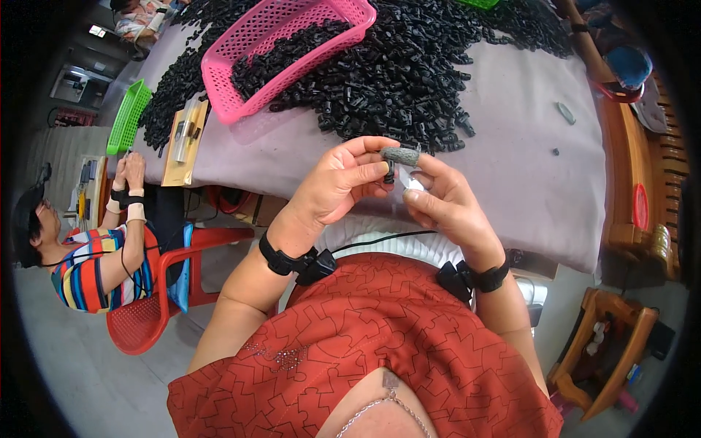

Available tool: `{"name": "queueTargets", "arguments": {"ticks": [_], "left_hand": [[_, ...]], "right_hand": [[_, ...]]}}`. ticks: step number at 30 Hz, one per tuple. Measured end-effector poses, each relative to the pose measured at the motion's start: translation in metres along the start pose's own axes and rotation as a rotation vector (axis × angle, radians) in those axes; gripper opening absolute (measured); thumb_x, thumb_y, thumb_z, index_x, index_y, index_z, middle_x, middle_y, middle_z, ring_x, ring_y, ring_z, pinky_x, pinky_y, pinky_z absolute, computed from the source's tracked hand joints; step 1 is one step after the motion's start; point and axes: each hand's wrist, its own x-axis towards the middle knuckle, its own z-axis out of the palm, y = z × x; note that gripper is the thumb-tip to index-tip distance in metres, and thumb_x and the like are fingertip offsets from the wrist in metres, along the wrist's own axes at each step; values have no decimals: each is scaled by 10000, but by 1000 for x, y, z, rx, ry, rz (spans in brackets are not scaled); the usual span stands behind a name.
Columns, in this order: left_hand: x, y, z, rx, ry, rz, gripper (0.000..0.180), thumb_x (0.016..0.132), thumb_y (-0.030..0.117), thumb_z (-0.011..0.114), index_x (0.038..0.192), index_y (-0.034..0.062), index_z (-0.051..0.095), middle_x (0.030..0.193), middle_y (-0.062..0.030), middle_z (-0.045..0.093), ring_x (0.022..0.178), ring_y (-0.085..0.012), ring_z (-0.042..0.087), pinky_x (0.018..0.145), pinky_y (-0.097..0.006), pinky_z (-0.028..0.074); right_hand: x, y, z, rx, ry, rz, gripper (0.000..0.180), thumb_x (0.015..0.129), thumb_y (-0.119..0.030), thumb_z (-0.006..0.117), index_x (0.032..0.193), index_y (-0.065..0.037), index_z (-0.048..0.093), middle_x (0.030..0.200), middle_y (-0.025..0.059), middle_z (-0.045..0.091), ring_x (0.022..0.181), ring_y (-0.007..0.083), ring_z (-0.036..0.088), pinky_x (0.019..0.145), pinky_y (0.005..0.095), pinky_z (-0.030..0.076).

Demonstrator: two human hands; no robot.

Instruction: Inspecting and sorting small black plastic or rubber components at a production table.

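Above the table's near edge my two hands meet. My left hand (334, 179) pinches a small black plastic part (389, 174) between thumb and fingers. A grey textured finger cover (400, 155) sits on the index finger of my right hand (454, 203). Between that hand's thumb and fingers is a small shiny, blade-like piece (414, 182), held close beside the black part; its exact kind is unclear. Just beyond my hands spreads a large heap of similar black parts (394, 80). A pink perforated basket (226, 106), tilted, rests on the heap with more parts in it.
A grey cloth covers the table (511, 160). On it lie another grey finger cover (566, 112), a wooden board (179, 164) and a green basket (130, 117). At left a person in a striped shirt (102, 255) sits on a red chair (157, 306). A wooden stool (621, 321) stands at right.
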Motion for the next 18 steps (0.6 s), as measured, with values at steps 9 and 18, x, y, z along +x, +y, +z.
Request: {"name": "queueTargets", "arguments": {"ticks": [9,18], "left_hand": [[-1,6,15,-47,-87,4,429,924,86,615,1326,37,472,1082,-32,628,833,-102,638,709,-244,557],[2,3,10,-170,-105,-41,405,927,98,613,1310,34,497,1051,-44,644,805,-108,652,720,-251,566]], "right_hand": [[-3,-2,2,-41,-75,-12,562,910,-124,630,1414,-48,394,783,-35,510,624,27,425,512,181,319],[-3,0,0,-48,-72,-25,602,905,-122,633,1443,-64,368,767,-38,499,604,26,417,508,186,320]]}}
